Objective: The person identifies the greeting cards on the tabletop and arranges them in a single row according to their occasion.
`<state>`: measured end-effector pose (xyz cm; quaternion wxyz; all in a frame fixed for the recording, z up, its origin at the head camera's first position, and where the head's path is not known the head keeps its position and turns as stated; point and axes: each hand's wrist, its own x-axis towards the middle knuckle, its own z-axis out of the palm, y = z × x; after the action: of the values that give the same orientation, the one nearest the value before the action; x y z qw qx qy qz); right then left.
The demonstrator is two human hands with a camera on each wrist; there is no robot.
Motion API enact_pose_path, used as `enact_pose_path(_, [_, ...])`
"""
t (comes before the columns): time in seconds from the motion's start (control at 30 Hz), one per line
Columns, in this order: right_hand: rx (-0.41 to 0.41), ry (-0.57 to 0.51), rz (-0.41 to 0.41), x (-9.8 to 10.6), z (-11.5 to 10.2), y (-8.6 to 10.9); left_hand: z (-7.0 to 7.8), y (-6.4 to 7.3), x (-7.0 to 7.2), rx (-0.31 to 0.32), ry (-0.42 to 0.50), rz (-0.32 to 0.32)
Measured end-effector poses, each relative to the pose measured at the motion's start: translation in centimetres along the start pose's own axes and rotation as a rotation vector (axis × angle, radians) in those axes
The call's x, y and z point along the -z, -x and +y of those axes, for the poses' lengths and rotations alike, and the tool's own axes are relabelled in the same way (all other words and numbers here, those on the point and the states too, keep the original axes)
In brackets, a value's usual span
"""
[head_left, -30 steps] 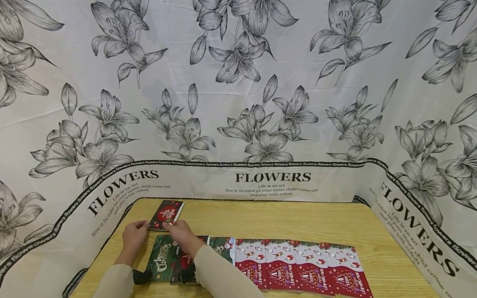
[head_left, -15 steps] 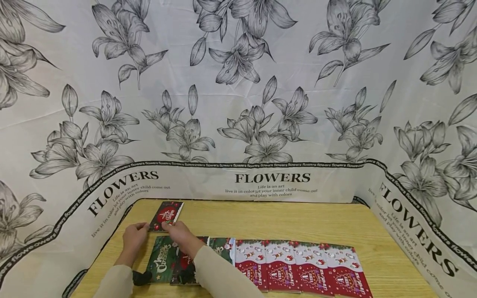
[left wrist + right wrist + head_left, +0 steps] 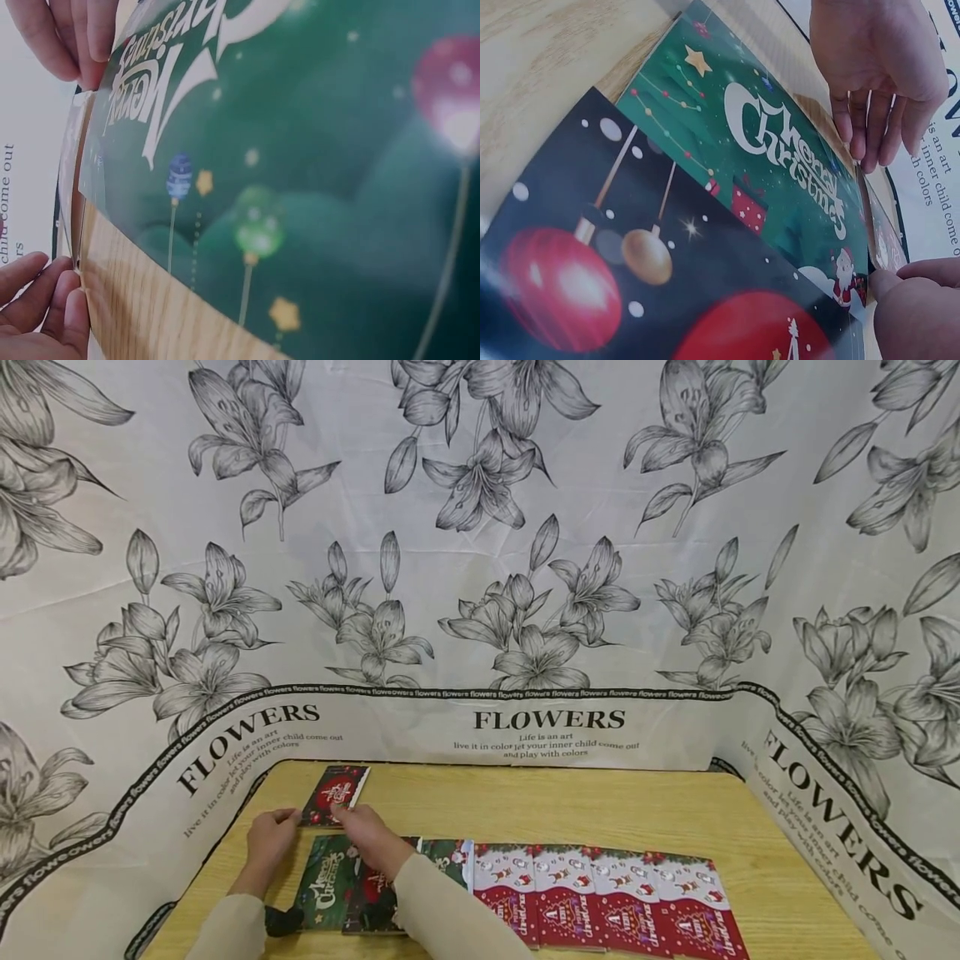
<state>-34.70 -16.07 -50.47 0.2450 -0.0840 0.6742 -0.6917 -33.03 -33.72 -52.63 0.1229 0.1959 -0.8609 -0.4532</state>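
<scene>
A dark booklet (image 3: 334,795) with a red circle and Christmas lettering lies at the far left of the table. My left hand (image 3: 272,843) touches its left near corner with the fingertips; in the right wrist view those fingers look fairly straight. With the thumb on top, my right hand (image 3: 371,837) pinches its near right part. Just below lies a green "Merry Christmas" booklet (image 3: 326,881), large in the left wrist view. A dark booklet with red baubles (image 3: 570,289) overlaps it, partly under my right arm in the head view. The far booklet shows only edge-on in both wrist views.
Another green booklet (image 3: 450,860) and several red-and-white Christmas booklets (image 3: 626,902) continue the row to the right along the near side of the wooden table (image 3: 585,802). A flower-printed cloth (image 3: 547,727) encloses the table at the back and sides.
Almost nothing moves. Both hands stay at the far dark booklet; my right thumb shifts very slightly to the right along its near part.
</scene>
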Motion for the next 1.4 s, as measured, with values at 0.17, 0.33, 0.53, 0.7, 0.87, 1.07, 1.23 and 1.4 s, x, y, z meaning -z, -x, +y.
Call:
enact_pose_path(0.17, [0.025,0.000,-0.004,0.6,0.0,0.2,0.0,0.1,0.0,-0.013,0.003,-0.018])
enact_pose_path(0.33, [0.089,-0.015,-0.033,1.9,-0.4,0.6,0.6,0.6,-0.2,-0.052,0.029,0.021])
enact_pose_path(0.53, [0.141,0.088,0.064,4.1,-1.4,1.2,2.4,1.7,-0.4,-0.144,0.015,-0.024])
enact_pose_path(0.7, [0.153,0.177,0.136,6.0,-2.1,2.2,3.7,2.5,-1.1,-0.191,-0.006,-0.091])
enact_pose_path(0.87, [0.182,0.257,0.175,7.5,-1.9,3.1,4.4,3.5,-2.1,-0.217,-0.039,-0.123])
enact_pose_path(1.07, [0.189,0.275,0.196,8.8,-1.5,4.3,4.6,4.6,-3.1,-0.240,-0.042,-0.138])
enact_pose_path(1.23, [0.201,0.369,0.220,9.3,-1.4,5.3,4.7,5.2,-3.8,-0.240,-0.041,-0.159])
enact_pose_path(1.4, [0.176,0.458,0.267,9.8,-0.9,6.2,4.7,5.9,-4.4,-0.268,-0.075,-0.149])
